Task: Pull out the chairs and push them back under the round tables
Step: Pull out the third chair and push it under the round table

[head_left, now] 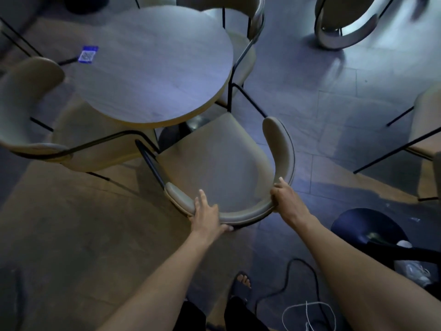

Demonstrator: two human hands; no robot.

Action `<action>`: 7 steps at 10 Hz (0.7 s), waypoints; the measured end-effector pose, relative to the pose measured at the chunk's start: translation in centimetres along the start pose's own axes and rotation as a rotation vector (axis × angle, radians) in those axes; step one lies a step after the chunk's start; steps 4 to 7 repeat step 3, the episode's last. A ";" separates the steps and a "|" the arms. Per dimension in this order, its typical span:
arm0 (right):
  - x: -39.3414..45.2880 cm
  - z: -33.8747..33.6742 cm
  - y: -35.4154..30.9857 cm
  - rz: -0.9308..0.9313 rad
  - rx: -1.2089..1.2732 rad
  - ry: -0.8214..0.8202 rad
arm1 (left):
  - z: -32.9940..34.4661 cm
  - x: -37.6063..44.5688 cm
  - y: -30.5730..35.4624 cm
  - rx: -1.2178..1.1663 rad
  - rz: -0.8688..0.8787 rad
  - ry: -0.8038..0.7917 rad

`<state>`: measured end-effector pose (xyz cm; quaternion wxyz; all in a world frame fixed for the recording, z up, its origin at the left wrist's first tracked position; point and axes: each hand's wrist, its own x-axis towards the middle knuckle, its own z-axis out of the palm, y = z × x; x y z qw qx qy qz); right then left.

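Observation:
A beige padded chair (219, 163) with a curved backrest and black metal legs stands in front of me, its seat partly out from under the round wooden table (152, 68). My left hand (207, 216) grips the left part of the backrest, thumb underneath. On the right curve of the same backrest, my right hand (284, 197) is closed around the padding. Only the front edge of the seat lies beneath the tabletop.
A second beige chair (31, 101) sits at the table's left, another (241, 37) behind it, more chairs at top right (346, 22) and right edge (424, 130). A blue card (88, 54) lies on the table. Cables (298, 283), a black stool (367, 228) and my sandalled foot (242, 283) are near me.

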<state>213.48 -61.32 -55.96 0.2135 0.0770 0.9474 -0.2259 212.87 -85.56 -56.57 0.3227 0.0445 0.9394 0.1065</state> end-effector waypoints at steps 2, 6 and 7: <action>1.2 -0.4 -0.9 0.023 -0.066 -0.118 | -2.1 -0.2 -1.3 0.087 0.122 -0.054; 1.1 -0.8 -4.3 0.110 -0.187 -0.303 | -5.3 -0.4 -0.8 0.168 0.149 -0.088; 1.1 -0.8 -4.3 0.110 -0.187 -0.303 | -5.3 -0.4 -0.8 0.168 0.149 -0.088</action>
